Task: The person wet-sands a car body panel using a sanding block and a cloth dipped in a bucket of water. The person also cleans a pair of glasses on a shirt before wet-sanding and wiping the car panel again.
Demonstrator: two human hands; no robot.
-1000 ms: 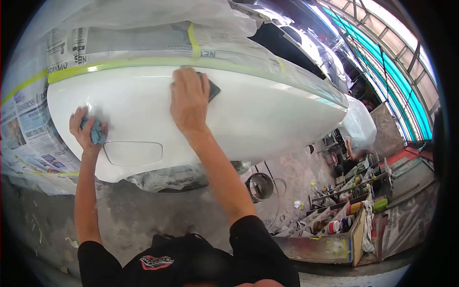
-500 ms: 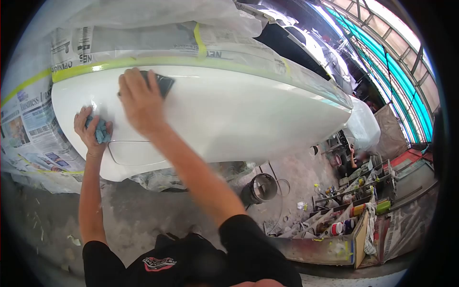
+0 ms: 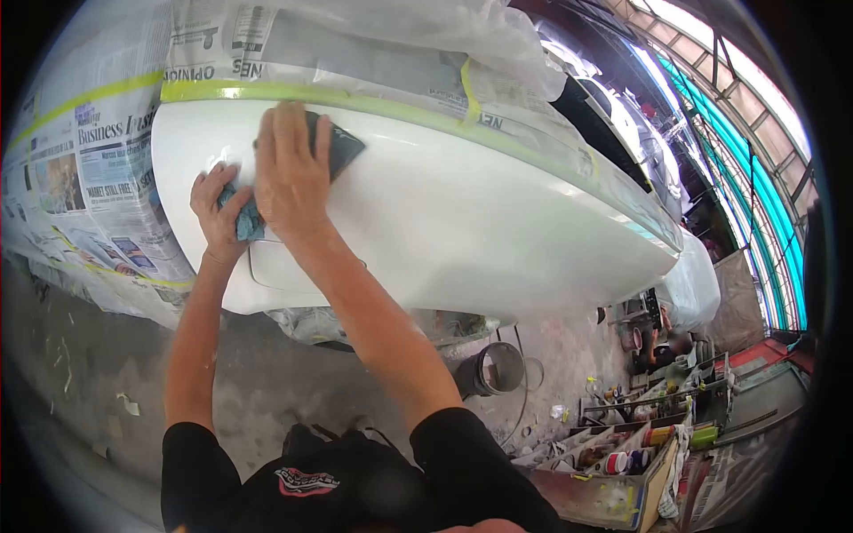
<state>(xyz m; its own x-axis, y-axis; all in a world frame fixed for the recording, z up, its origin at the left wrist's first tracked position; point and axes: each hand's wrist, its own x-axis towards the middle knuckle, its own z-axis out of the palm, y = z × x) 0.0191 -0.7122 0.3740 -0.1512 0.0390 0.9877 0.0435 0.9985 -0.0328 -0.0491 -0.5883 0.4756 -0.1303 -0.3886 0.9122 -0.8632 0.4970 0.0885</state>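
Note:
A glossy white car body panel (image 3: 462, 204) stretches across the view. My right hand (image 3: 291, 178) presses flat near its upper left edge, fingers over a dark sheet of sandpaper (image 3: 346, 151) whose corner sticks out on the right. Just to the left, my left hand (image 3: 215, 209) is closed around a crumpled blue cloth (image 3: 251, 224) and rests against the same panel. The part of the sandpaper beneath my fingers is hidden. Below the hands, a rounded seam line shows in the panel.
Newspaper masking (image 3: 115, 169) with yellow-green tape (image 3: 258, 91) borders the panel. A dark bucket (image 3: 498, 367) stands on the concrete floor. Cluttered shelving (image 3: 622, 453) with cans lies at lower right. Another person (image 3: 662, 354) is farther back, near a plastic-wrapped part (image 3: 693, 284).
The view has shifted, so the panel sits farther right and higher. My right hand, with the sandpaper, has slid closer to my left hand. Both grips are unchanged.

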